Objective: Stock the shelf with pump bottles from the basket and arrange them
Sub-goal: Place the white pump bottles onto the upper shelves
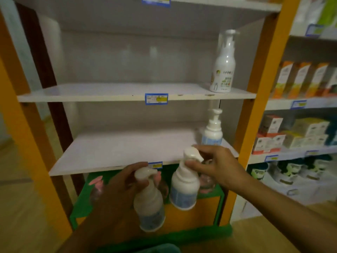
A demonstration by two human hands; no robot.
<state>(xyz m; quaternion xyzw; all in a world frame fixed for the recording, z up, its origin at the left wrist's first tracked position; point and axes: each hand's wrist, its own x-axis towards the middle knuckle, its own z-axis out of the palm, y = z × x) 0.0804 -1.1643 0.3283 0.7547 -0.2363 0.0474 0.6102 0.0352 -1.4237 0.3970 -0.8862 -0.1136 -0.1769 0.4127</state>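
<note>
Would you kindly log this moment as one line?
left hand: holds pump bottle | right hand: holds second bottle | lower shelf: one bottle

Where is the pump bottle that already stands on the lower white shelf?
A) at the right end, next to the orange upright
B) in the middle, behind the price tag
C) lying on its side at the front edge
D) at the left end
A: the pump bottle stands upright at the right end of the lower shelf, close to the orange upright, just beyond the right hand.
</note>
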